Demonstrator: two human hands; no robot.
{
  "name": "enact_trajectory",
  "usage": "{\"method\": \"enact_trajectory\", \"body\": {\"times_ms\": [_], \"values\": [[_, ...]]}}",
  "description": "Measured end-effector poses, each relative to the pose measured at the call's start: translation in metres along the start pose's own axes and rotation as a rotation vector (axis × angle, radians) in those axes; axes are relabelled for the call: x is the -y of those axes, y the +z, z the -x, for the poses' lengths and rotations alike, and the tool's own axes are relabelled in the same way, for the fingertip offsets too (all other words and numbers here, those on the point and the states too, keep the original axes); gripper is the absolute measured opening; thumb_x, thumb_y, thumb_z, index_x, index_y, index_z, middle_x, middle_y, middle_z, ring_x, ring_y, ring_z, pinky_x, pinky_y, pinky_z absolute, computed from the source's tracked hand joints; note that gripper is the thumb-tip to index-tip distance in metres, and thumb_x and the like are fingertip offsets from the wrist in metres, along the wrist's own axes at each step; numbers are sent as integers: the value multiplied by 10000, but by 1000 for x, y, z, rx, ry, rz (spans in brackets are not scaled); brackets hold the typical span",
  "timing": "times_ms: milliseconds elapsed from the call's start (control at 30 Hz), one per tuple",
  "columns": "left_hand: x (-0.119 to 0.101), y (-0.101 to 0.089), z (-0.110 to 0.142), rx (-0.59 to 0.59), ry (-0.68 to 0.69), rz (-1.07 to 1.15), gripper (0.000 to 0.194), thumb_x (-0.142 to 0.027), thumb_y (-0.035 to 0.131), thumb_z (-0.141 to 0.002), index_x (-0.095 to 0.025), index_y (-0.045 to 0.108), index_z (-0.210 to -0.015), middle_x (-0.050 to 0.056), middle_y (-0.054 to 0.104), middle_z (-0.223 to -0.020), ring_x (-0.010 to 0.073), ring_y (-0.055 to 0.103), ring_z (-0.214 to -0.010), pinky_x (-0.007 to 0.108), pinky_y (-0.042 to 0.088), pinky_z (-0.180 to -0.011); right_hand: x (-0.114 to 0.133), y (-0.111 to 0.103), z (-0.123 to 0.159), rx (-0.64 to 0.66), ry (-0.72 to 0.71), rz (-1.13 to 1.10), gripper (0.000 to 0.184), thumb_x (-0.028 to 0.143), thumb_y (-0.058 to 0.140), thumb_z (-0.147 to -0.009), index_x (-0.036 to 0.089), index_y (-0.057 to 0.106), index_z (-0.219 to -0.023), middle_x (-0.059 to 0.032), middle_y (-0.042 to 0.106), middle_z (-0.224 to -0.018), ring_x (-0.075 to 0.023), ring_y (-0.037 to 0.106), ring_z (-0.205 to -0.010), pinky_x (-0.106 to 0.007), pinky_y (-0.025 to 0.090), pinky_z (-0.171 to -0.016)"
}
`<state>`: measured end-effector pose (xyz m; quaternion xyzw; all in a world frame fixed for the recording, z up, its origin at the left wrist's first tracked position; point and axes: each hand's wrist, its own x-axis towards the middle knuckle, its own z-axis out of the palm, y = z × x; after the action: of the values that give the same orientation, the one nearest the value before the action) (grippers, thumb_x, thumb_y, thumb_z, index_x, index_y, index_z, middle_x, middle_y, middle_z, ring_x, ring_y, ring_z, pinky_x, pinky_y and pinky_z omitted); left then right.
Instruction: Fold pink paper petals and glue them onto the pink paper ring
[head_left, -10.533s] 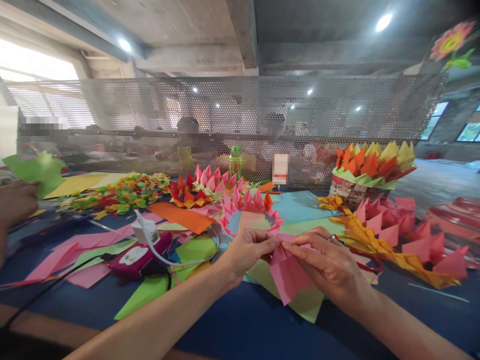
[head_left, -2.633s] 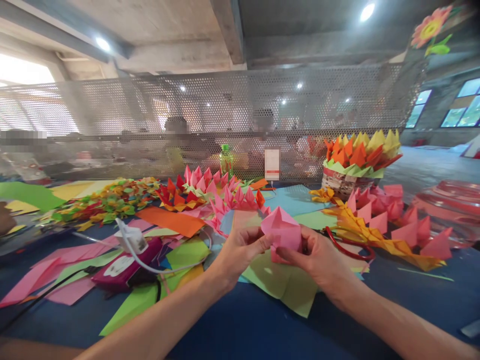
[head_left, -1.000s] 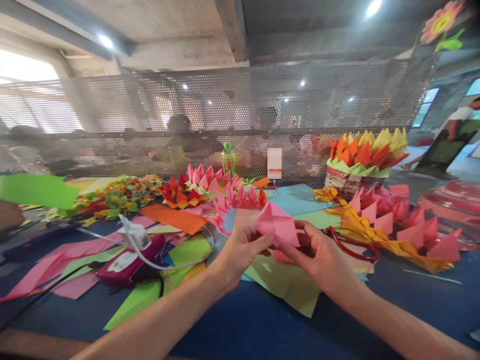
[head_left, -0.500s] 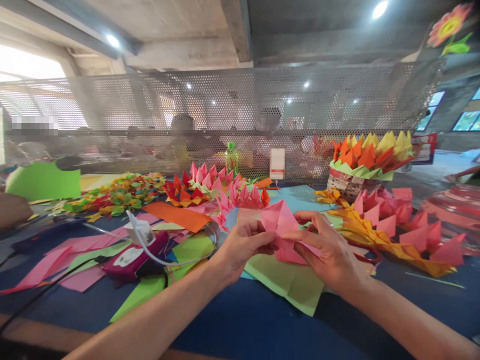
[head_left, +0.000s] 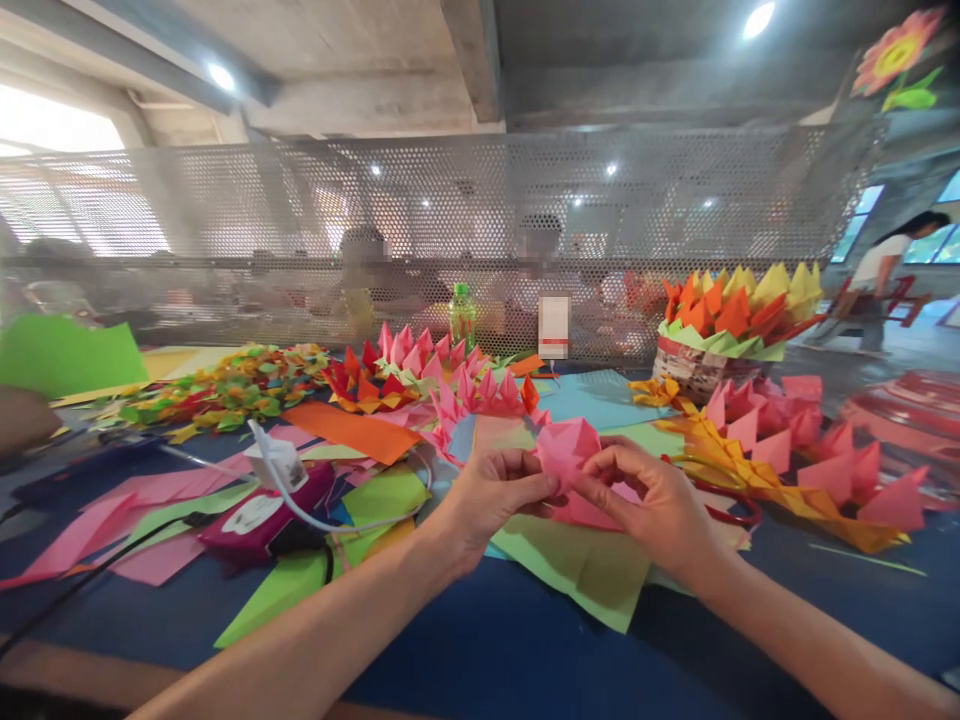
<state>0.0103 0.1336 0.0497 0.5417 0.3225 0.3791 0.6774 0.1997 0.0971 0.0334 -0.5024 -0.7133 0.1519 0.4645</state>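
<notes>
Between both hands is a pink folded paper (head_left: 568,448), its top edge rounded inward and creased. My left hand (head_left: 501,497) pinches its left lower edge between thumb and fingers. With thumb and fingertips, my right hand (head_left: 643,498) grips its right side. Beneath the hands lie a pale green paper sheet (head_left: 581,560) and more pink paper, partly hidden. Just behind stands a ring of pink folded paper points (head_left: 487,390). To the right, a row of pink and yellow-orange folded papers (head_left: 750,470) lies on the blue table (head_left: 465,650).
At left are a purple power strip (head_left: 259,520) with a white charger (head_left: 277,465), cables, an orange sheet (head_left: 352,430) and a heap of small paper pieces (head_left: 232,385). A green-capped bottle (head_left: 462,318) and a paper flower basket (head_left: 705,365) stand behind. A person (head_left: 889,270) is at far right.
The pink paper has gone from a flat, pointed shape to a rounder, folded-in one. My right fingers have moved lower and closer in. A person has come into view at right.
</notes>
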Motion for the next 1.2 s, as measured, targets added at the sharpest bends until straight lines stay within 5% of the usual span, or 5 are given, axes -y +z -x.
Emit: {"method": "enact_trajectory", "body": {"times_ms": [667,800,1000,1067,1200], "values": [[4,1,0,42,45,-11,261,-276,813,-661,-81,712,-802,62,678,-785,133,631,-716,232,477,-666,10,5,6,-55,-12,5,184,292,613,-874,207,567,-718,4,563,-798,-112,525,-629,-242,443,-588],[4,0,0,42,44,-1,240,-259,786,-690,-75,711,-825,70,688,-790,125,629,-700,226,480,-666,15,6,9,-133,-39,68,132,286,646,-850,224,531,-829,7,556,-832,-124,546,-669,-268,469,-648],[2,0,-1,-5,32,4,262,-264,792,-681,-72,709,-839,75,697,-778,129,640,-706,213,478,-661,10,14,6,-310,56,-311,669,321,785,-709,298,326,-1194,-64,524,-1187,-175,630,-819,-304,552,-643],[2,1,-1,-10,33,2,265,-260,794,-678,-70,711,-843,70,695,-778,117,631,-687,206,474,-653,9,13,3,-245,143,-400,679,359,788,-698,285,360,-1220,-67,565,-1163,-193,642,-842,-306,561,-647],[3,1,-1,17,48,-2,259,-261,791,-680,-68,717,-836,62,688,-775,102,614,-661,201,474,-649,12,10,2,93,344,-480,348,453,701,-766,186,619,-973,-53,702,-872,-219,677,-801,-319,562,-727]]}}
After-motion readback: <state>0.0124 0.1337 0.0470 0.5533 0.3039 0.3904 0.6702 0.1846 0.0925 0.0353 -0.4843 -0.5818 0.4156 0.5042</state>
